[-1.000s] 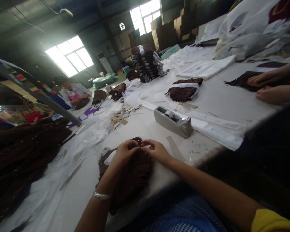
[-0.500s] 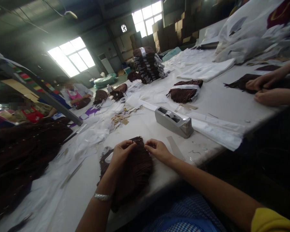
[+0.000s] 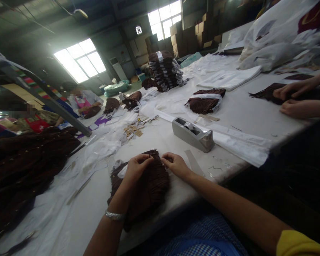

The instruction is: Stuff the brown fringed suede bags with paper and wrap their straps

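Observation:
A dark brown fringed item (image 3: 154,188), which looks like a soft bag, lies on the table directly in front of me. My left hand (image 3: 135,169) rests over its upper part, with thumb and fingertips pinched on the fringe near the top edge. Just to the right, my right hand (image 3: 176,165) is closed in a pinch at the same edge, apparently on a strand too fine to see clearly. Some white material (image 3: 122,172) shows at the item's left side, partly behind my left wrist. A grey tape dispenser (image 3: 193,135) stands beyond my right hand.
A paper-banded brown bundle (image 3: 206,101) and a tall banded stack (image 3: 164,71) sit farther back. White strips (image 3: 237,145) lie right of the dispenser. A co-worker's hands (image 3: 296,96) handle brown fringe at right. Brown goods (image 3: 24,163) are heaped at left.
Both hands keep their pinch at the top edge, shifting slightly to the right. The view has moved a little; the fringed item stays in place. The co-worker's hands at right barely differ.

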Available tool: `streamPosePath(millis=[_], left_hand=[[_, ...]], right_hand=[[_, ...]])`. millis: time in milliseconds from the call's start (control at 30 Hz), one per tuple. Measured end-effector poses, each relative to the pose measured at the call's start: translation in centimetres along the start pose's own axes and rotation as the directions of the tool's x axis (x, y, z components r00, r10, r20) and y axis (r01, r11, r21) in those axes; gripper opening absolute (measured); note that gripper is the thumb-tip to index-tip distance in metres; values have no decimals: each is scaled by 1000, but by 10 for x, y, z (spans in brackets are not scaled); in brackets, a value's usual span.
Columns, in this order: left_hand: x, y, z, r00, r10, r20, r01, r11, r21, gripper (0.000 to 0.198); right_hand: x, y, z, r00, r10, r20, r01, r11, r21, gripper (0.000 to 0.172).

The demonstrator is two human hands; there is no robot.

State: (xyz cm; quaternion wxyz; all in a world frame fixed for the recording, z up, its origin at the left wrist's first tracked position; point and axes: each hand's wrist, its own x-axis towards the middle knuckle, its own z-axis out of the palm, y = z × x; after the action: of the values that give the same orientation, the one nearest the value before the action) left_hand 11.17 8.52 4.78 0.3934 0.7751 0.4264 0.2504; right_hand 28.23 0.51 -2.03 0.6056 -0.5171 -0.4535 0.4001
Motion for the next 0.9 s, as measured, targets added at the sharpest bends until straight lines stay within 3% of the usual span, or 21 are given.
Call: streamPosePath(millis=[67, 167, 267, 333, 467, 667, 800, 900], left_hand=[[1, 4, -5, 999, -49, 13, 49, 999, -6, 43], [5, 10, -6, 994, -45, 104, 40, 998, 54, 55], [12, 14, 0, 994, 103, 33, -108, 959, 260, 37], [18, 16, 5, 985, 160, 59, -169, 885, 434, 21], [28, 17, 9, 975, 97, 199, -195, 800, 568, 8], [30, 11, 1, 968, 114, 224, -201, 885, 420, 16], [23, 6, 1, 971, 131, 200, -157, 980, 121, 22], [17, 5, 4, 979, 96, 178, -103, 994, 28, 28]], right_hand=[[-2, -1, 0, 1000, -7, 22, 8, 999, -41, 25], [-5, -5, 0, 999, -22, 41, 26, 994, -102, 46], [-3, -3, -3, 990, -6, -142, -13, 992, -127, 62], [-1, 0, -5, 973, 31, -227, -52, 995, -87, 62], [2, 4, -8, 978, 74, -194, -80, 997, -23, 59], [1, 1, -6, 993, 53, -108, -53, 999, 6, 37], [1, 2, -3, 998, 60, -27, -59, 998, 22, 39], [2, 3, -2, 999, 42, -16, -41, 999, 22, 37]])
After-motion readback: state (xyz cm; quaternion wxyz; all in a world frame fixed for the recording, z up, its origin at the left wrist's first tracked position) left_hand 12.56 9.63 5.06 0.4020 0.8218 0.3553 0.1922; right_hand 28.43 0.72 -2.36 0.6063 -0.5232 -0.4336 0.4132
